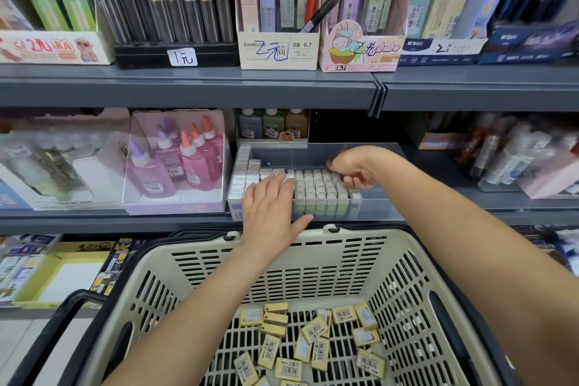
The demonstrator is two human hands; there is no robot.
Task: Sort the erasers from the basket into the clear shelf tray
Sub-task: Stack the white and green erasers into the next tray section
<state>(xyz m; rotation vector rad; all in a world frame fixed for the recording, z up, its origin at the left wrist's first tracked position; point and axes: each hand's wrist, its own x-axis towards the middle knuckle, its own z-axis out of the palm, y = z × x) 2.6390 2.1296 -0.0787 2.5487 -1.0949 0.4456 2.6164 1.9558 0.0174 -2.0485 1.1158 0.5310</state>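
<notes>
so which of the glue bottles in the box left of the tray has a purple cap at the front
The frontmost, leftmost glue bottle: lilac body and purple nozzle cap. The pink bottles behind and to its right have orange caps.

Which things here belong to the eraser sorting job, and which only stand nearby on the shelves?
Belong to the job:
- basket
- loose erasers
- clear tray
- erasers in rows
- left hand
- right hand

Only nearby:
- glue bottles
- pencil lead boxes
- black marker
- small bottles
</notes>
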